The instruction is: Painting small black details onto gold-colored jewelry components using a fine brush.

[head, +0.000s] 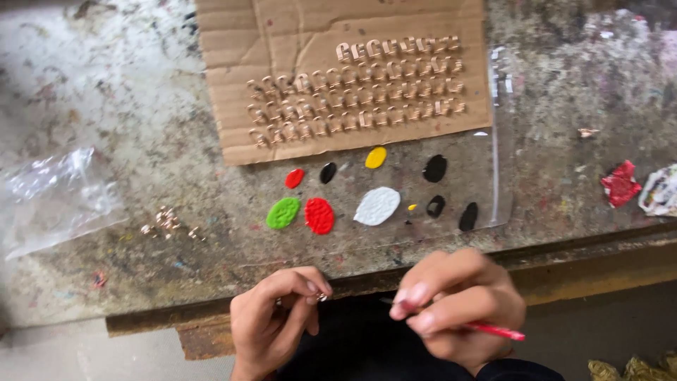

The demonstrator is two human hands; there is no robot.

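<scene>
My left hand (271, 321) pinches a tiny metal piece (321, 297) between thumb and forefinger, just below the bench's front edge. My right hand (458, 303) grips a thin red brush (493, 329) like a pen, its tip pointing toward that metal piece. Above the hands, a clear plastic sheet (497, 183) carries blobs of paint: green (283, 213), red (319, 215), white (376, 206), yellow (376, 157) and several black ones (435, 168).
A cardboard piece (233, 92) at the back holds rows of small copper-coloured metal pieces (360, 88). A loose heap of the same pieces (167, 221) lies left, beside a crumpled clear bag (56, 197). Red and white rags (620, 183) sit right on the paint-stained bench (564, 92).
</scene>
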